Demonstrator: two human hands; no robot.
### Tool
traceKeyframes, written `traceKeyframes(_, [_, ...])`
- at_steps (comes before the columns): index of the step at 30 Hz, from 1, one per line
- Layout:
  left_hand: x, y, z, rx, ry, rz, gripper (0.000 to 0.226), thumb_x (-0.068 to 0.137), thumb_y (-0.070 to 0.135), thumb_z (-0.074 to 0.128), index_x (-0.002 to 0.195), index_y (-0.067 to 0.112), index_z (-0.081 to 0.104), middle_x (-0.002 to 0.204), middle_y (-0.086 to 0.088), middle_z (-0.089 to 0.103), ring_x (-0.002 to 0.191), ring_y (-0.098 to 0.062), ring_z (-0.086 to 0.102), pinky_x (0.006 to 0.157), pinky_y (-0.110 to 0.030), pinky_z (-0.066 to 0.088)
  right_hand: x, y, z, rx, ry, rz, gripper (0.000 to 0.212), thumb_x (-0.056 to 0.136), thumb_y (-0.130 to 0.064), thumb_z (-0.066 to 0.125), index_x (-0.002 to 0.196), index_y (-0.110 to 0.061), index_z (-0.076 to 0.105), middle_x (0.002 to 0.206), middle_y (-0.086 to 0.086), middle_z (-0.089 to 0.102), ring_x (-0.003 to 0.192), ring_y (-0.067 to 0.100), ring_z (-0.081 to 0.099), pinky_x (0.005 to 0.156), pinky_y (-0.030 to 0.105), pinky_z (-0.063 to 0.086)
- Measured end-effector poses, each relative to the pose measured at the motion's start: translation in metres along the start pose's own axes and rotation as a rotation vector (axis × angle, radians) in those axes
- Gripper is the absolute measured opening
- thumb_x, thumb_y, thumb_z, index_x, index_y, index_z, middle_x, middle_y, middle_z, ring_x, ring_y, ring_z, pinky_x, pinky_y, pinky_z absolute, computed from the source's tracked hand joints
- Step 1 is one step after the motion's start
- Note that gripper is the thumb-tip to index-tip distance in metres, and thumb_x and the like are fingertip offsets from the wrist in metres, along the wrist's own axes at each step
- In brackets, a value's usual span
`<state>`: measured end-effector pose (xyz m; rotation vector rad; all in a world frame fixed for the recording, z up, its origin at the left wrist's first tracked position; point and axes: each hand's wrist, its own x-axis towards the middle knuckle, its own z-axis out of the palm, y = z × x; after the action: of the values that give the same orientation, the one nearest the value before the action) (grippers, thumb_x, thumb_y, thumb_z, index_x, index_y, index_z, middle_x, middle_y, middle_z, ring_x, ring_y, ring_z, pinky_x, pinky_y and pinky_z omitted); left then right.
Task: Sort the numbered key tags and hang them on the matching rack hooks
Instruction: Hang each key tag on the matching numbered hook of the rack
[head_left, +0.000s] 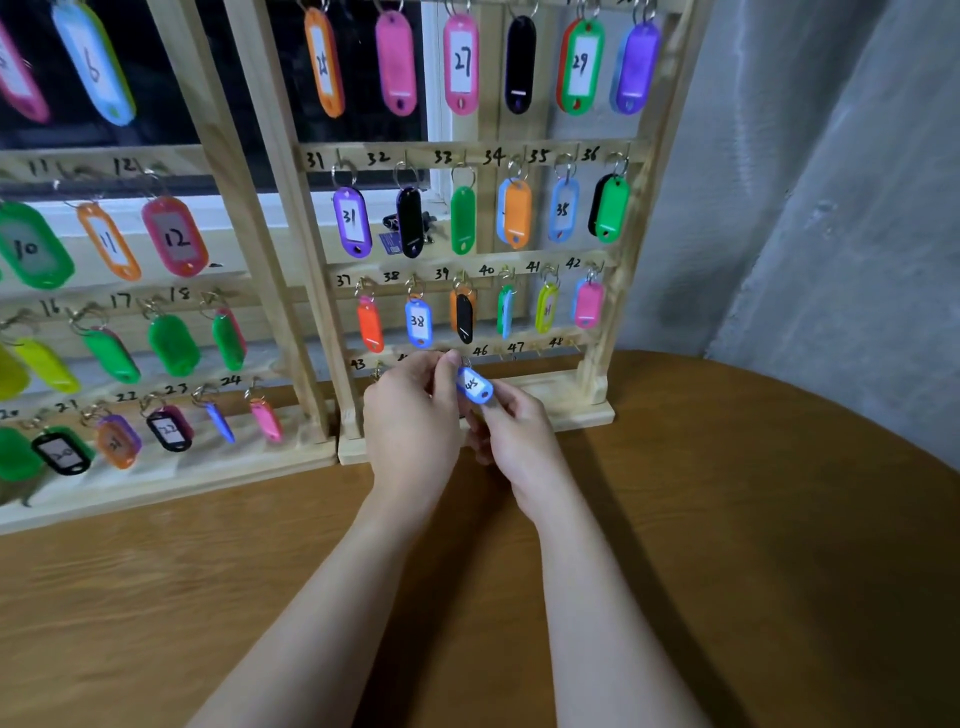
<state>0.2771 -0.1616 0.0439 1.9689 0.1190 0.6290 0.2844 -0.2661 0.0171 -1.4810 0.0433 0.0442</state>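
**Seating the blue tag on the bottom-row hook**

A light blue oval plastic key tag (475, 385) with a white paper label, whose handwritten number appears to read 45, is held just in front of the lowest rail of the right-hand pale wooden key rack (605, 332). The tag is tilted, with its ring end up towards the rail and its lower end pointing down and to the right. The left hand (410, 415) is curled, with thumb and forefinger pinched together at the top of the tag, where the metal ring would be; the ring itself is too small to be made out. The right hand (519, 431) is also curled, and the lower end of the tag is gripped between its fingertips.

The bottom rail is marked 43 to 48 in black ink; the labels between 43 and 46 are hidden by the left hand, so the target hook cannot be seen. No tags can be seen under 46, 47 and 48.

For the step to be done well, the tag should be steadied from below while the ring is guided over the hook tip from above. The number on the rail should be checked against the label before release, as it is covered at present. The lower grip should be let go last, so that the tag is not flicked off the brown wooden tabletop (727, 519) side.
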Motion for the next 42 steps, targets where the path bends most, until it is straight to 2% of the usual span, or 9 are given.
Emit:
traceKeyframes(6, [-0.001, 0.001, -0.001, 0.086, 0.035, 0.039, 0.026, 0.1, 0.037, 0.054, 0.087, 0.026, 0.072, 0.061, 0.007, 0.07, 0.065, -0.017, 0.069, 0.065, -0.041, 0.054, 0.001, 0.004, -0.003, -0.013, -0.007, -0.03, 0.025, 0.104, -0.024, 0.055, 0.087, -0.013, 0.07, 0.069, 0.003, 0.048, 0.06, 0.015, 0.044, 0.051, 0.023, 0.035])
traceKeyframes(11, [-0.002, -0.005, -0.004, 0.193, 0.043, 0.12, 0.03, 0.1, 0.037, 0.055, 0.082, 0.021, 0.071, 0.058, 0.002, 0.066, 0.06, -0.021, 0.064, 0.059, -0.044, 0.05, -0.001, 0.007, -0.007, -0.062, 0.022, -0.085, 0.037, 0.104, -0.029, 0.056, 0.088, 0.003, 0.062, 0.067, 0.006, 0.047, 0.064, 0.022, 0.04, 0.054, 0.032, 0.031])
traceKeyframes(16, [-0.007, -0.007, -0.005, 0.208, 0.028, 0.118, 0.03, 0.101, 0.036, 0.056, 0.079, 0.02, 0.069, 0.057, 0.003, 0.066, 0.061, -0.02, 0.064, 0.06, -0.041, 0.05, 0.0, 0.004, -0.015, -0.064, 0.119, -0.078, 0.025, 0.101, -0.029, 0.061, 0.085, -0.012, 0.07, 0.062, -0.003, 0.051, 0.058, 0.013, 0.047, 0.049, 0.025, 0.036])
traceKeyframes(21, [-0.021, -0.009, -0.026, 0.175, -0.024, 0.08, 0.03, 0.101, 0.034, 0.054, 0.076, 0.022, 0.067, 0.056, 0.005, 0.064, 0.055, -0.015, 0.061, 0.058, -0.042, 0.051, -0.013, 0.004, -0.02, -0.236, 0.256, -0.066, 0.019, 0.097, -0.033, 0.063, 0.084, -0.021, 0.069, 0.066, -0.007, 0.063, 0.061, 0.011, 0.056, 0.061, 0.032, 0.045])
traceKeyframes(25, [-0.051, -0.011, -0.058, 0.182, -0.123, -0.015, 0.034, 0.101, 0.039, 0.052, 0.075, 0.022, 0.067, 0.058, 0.003, 0.064, 0.06, -0.023, 0.062, 0.063, -0.043, 0.054, -0.049, -0.015, -0.029, -0.366, 0.257, -0.022, 0.014, 0.097, -0.025, 0.062, 0.086, -0.023, 0.068, 0.074, -0.004, 0.066, 0.068, 0.013, 0.059, 0.068, 0.029, 0.047])
traceKeyframes(28, [-0.085, 0.0, -0.084, 0.164, -0.194, -0.057, 0.038, 0.101, 0.044, 0.051, 0.077, 0.023, 0.072, 0.059, 0.005, 0.068, 0.065, -0.023, 0.067, 0.07, -0.04, 0.056, -0.091, -0.033, -0.042, -0.477, 0.236, -0.017, 0.015, 0.096, -0.027, 0.063, 0.082, -0.026, 0.069, 0.071, -0.007, 0.066, 0.069, 0.015, 0.06, 0.074, 0.037, 0.053])
traceKeyframes(32, [-0.142, 0.026, -0.104, 0.134, -0.317, -0.007, 0.036, 0.102, 0.039, 0.051, 0.074, 0.024, 0.069, 0.058, 0.009, 0.066, 0.063, -0.011, 0.064, 0.069, -0.034, 0.055, -0.168, -0.053, -0.063, -0.553, 0.266, -0.032, 0.015, 0.099, -0.026, 0.061, 0.093, -0.019, 0.072, 0.073, -0.004, 0.069, 0.065, 0.013, 0.062, 0.071, 0.033, 0.052])
traceKeyframes(36, [-0.193, 0.048, -0.104, 0.171, -0.459, 0.094, 0.038, 0.1, 0.037, 0.054, 0.064, 0.026, 0.06, 0.06, 0.006, 0.064, 0.062, -0.014, 0.062, 0.068, -0.038, 0.055, -0.242, -0.06, -0.093, -0.651, 0.28, -0.032, 0.017, 0.1, -0.029, 0.06, 0.098, -0.019, 0.072, 0.083, -0.002, 0.071, 0.077, 0.016, 0.067, 0.076, 0.036, 0.056])
traceKeyframes(42, [-0.26, 0.069, -0.082, 0.187, -0.682, 0.194, 0.013, 0.093, 0.035, 0.06, 0.081, 0.032, 0.066, 0.076, 0.01, 0.07, 0.077, -0.015, 0.066, 0.074, -0.036, 0.056, -0.334, -0.043, -0.146, -0.803, 0.362, -0.071, 0.018, 0.097, -0.024, 0.063, 0.081, -0.019, 0.069, 0.069, 0.005, 0.068, 0.067, 0.021, 0.064, 0.062, 0.034, 0.049])
